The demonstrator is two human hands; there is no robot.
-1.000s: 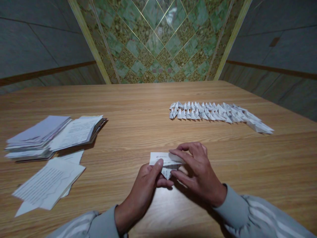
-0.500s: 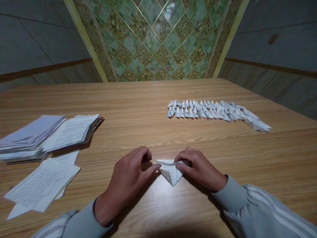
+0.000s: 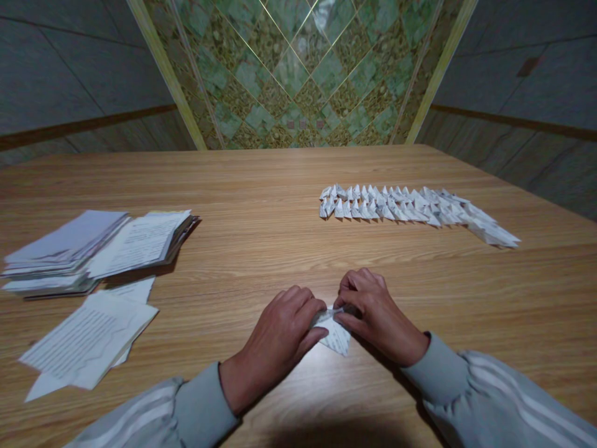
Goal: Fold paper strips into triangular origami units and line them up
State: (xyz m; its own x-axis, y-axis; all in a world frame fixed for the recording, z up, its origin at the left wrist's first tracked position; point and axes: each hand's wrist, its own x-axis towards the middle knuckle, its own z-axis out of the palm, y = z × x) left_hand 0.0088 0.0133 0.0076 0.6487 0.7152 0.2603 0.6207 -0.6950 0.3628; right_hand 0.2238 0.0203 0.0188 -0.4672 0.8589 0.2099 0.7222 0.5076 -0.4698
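Observation:
A small folded piece of printed paper (image 3: 337,336) is held just above the table, its pointed end toward me. My left hand (image 3: 290,328) is closed on its left side, thumb below and fingers over the top edge. On the right side, my right hand (image 3: 373,316) pinches the upper edge between thumb and fingers. Both hands' fingertips are close together and hide much of the paper's upper part.
Two rows of folded paper pieces (image 3: 396,205) stand at the back right of the wooden table (image 3: 242,249). Stacked papers (image 3: 69,239) lie at the left, beside an open pile of printed pages (image 3: 144,239). Nearer me are loose printed sheets (image 3: 88,336).
My left hand has moved right and closed round the paper's left side. The paper has turned slightly, its tip now further right. The view has shifted a little.

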